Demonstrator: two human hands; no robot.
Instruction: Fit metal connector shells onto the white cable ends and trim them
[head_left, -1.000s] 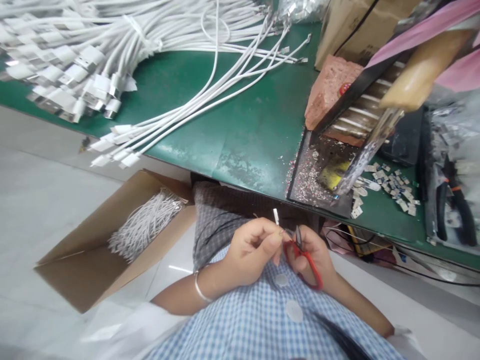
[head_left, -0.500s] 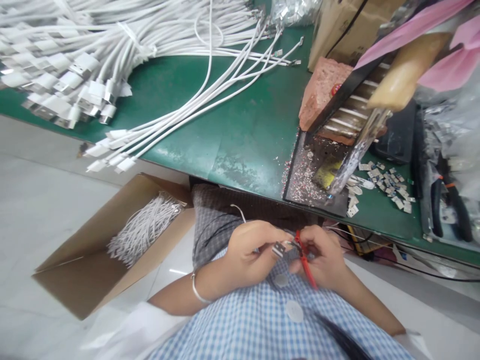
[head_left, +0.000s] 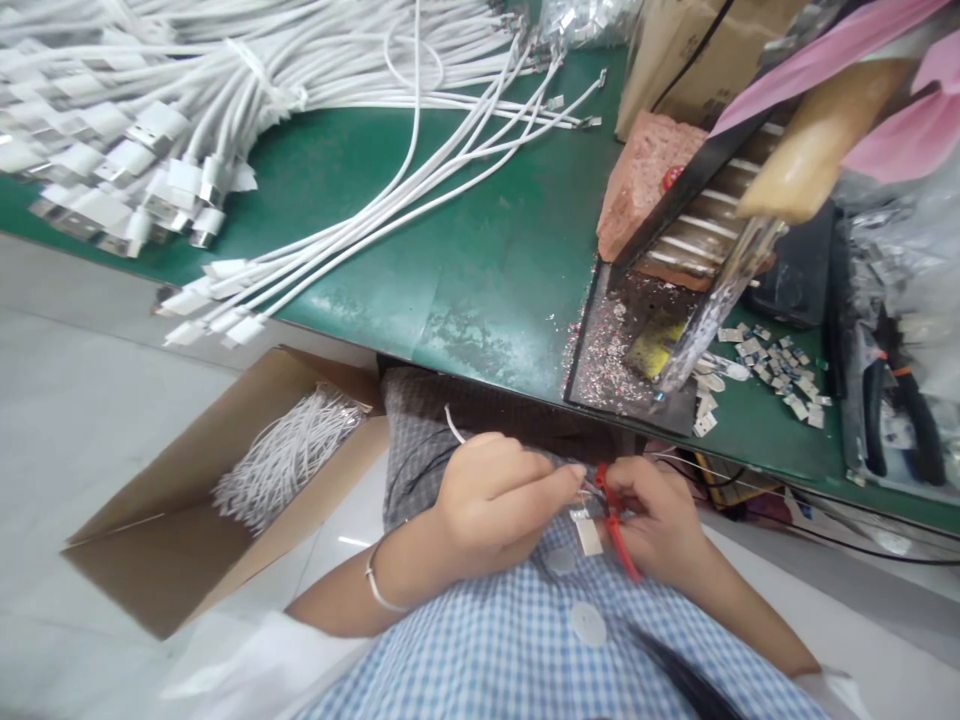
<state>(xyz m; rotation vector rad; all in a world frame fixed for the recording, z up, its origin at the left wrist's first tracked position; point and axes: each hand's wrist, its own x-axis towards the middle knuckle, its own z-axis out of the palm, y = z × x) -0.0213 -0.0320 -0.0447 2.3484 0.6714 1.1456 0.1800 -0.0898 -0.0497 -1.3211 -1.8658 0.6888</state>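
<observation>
In front of the checked clothing, my left hand point(head_left: 491, 505) is closed, its thumb and fingers pinched around a white USB cable point(head_left: 453, 424). A short piece of that cable sticks out behind the knuckles. Below my fingertips hangs its USB plug point(head_left: 589, 535), flat side showing. My right hand point(head_left: 664, 515) grips red-handled pliers point(head_left: 621, 545), their jaws close to my left fingertips and the plug's wire end. My fingers hide the exact contact between jaws and wires.
White USB cables point(head_left: 360, 225) lie across the green table point(head_left: 480, 290), beside a large tied bundle point(head_left: 247, 90). A soldering iron point(head_left: 720, 290) leans over a debris-covered pad near a brick point(head_left: 652, 185). Small connectors point(head_left: 780, 370) lie to its right. A cardboard box point(head_left: 142, 530) holds short cables.
My left hand has rolled over, its back now turned up and fingers extended toward the pliers. The plug has swung from between my fingers to hanging below. My right hand stays nearly in place.
</observation>
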